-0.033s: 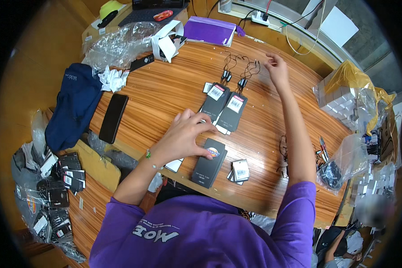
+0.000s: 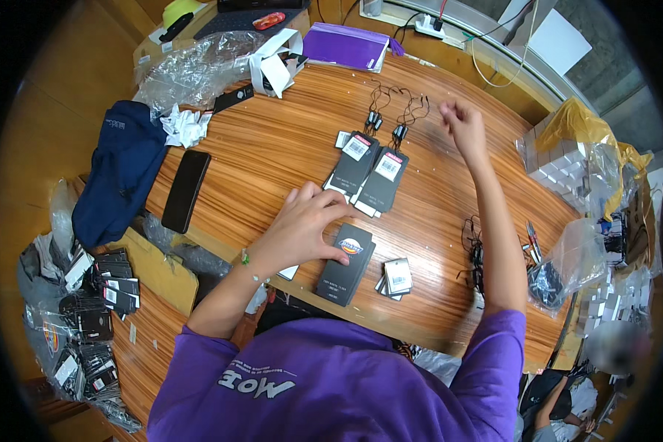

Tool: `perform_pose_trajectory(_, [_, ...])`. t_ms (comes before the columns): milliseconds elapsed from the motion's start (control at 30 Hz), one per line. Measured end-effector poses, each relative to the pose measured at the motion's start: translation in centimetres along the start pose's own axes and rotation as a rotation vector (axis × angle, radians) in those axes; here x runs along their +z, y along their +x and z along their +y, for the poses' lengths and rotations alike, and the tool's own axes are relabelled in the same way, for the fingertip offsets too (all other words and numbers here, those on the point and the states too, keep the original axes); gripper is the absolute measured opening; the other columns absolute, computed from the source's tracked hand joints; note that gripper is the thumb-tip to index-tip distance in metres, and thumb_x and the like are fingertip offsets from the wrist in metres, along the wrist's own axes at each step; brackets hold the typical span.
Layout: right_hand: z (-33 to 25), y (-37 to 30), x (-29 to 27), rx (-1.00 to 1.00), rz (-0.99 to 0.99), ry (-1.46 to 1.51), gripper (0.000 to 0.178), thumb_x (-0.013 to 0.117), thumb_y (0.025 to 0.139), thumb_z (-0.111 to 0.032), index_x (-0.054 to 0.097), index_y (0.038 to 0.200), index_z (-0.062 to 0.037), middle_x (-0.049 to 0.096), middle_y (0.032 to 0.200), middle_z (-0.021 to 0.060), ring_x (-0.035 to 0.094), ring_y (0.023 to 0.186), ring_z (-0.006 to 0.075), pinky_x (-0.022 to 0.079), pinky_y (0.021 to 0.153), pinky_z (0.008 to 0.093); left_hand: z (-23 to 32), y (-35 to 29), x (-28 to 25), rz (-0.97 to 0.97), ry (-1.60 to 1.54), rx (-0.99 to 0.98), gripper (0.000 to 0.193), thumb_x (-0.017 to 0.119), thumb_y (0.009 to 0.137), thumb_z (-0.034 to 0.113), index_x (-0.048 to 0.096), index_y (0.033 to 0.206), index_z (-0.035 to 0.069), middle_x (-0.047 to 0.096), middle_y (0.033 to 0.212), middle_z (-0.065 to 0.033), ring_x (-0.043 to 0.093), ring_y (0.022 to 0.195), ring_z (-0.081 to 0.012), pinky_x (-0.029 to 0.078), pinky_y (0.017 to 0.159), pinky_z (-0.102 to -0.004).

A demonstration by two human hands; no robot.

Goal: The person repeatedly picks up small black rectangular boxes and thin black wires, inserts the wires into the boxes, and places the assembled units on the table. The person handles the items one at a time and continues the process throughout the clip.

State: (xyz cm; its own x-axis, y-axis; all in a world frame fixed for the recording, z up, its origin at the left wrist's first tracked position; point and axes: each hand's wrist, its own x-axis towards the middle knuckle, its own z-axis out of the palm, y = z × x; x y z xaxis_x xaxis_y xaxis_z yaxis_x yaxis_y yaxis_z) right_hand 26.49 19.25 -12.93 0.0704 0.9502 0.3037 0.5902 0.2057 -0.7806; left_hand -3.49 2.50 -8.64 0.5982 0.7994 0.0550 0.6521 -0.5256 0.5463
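My left hand (image 2: 298, 228) arches over the near part of the table, thumb and fingers spread apart. Its thumb tip is at the left edge of a stack of black hang tags (image 2: 344, 265) with a round coloured emblem. The fingertips reach the lower ends of two overlapping piles of black tags, a left pile (image 2: 352, 166) and a right pile (image 2: 381, 182). Both piles bear white barcode stickers and have black strings (image 2: 401, 114) stretched out behind them. Beyond these strings, on the right, my right hand (image 2: 464, 129) is raised with curled fingers; nothing shows in it.
Small white barcode cards (image 2: 397, 278) lie right of the emblem stack. More black strings (image 2: 473, 250) lie by my right forearm. A phone (image 2: 186, 191), navy cloth (image 2: 121, 173) and clear plastic (image 2: 199, 74) are at left. Bagged white boxes (image 2: 563, 166) stand at right.
My right hand has moved slightly right and toward me, its fingers curling more. The left hand stays over the same spot, and the tags have not moved.
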Motion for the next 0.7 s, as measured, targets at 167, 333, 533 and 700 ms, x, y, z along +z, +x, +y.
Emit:
perform_pose_trajectory(167, [-6.7,-13.5,-2.7,0.217,-0.473,0.06,0.04,0.049,0.09,-0.036,0.064,0.079,-0.0007,0.058,0.062,0.008,0.056,0.06,0.0166,0.045,0.057,0.0307,-0.4,-0.6,1.1,0.055,0.091,-0.006,0.058,0.079,0.049,0.039,0.064,0.098,0.011,0.053,0.104,-0.0003,0.041,0.096,-0.023,0.031,0.09,-0.0364])
perform_pose_trajectory(333, [-9.5,-20.4,-3.0,-0.054,-0.676,-0.18,0.037,0.071,0.068,-0.028,0.063,0.098,-0.0089,0.057,0.085,0.0087,0.056,0.08,0.0253,0.046,0.07,0.0348,0.4,-0.4,1.1,0.141,0.123,0.051,0.051,0.079,0.051,0.033,0.061,0.09,0.006,0.054,0.098,-0.0013,0.044,0.094,-0.0241,0.033,0.087,-0.0374])
perform_pose_trajectory(533, [-8.8,-22.5,-2.3,0.031,-0.467,0.001,0.025,0.074,0.065,-0.013,0.066,0.087,-0.0038,0.055,0.078,0.0088,0.052,0.073,0.0224,0.043,0.064,0.032,0.3,-1.0,1.6,-0.065,-0.848,-0.334,0.036,0.073,0.068,0.003,0.051,0.096,0.0,0.056,0.079,-0.0046,0.052,0.069,-0.008,0.042,0.062,-0.02])
perform_pose_trajectory(700, [-8.0,-23.2,-2.8,0.341,-0.392,0.291,0.013,0.071,0.072,-0.01,0.067,0.081,-0.0021,0.055,0.064,0.0049,0.045,0.054,0.0083,0.038,0.05,0.0241,0.3,-2.0,2.8,0.107,-0.91,-0.264,0.032,0.065,0.075,-0.004,0.049,0.103,-0.002,0.06,0.075,-0.0046,0.057,0.07,-0.0058,0.044,0.061,-0.0172])
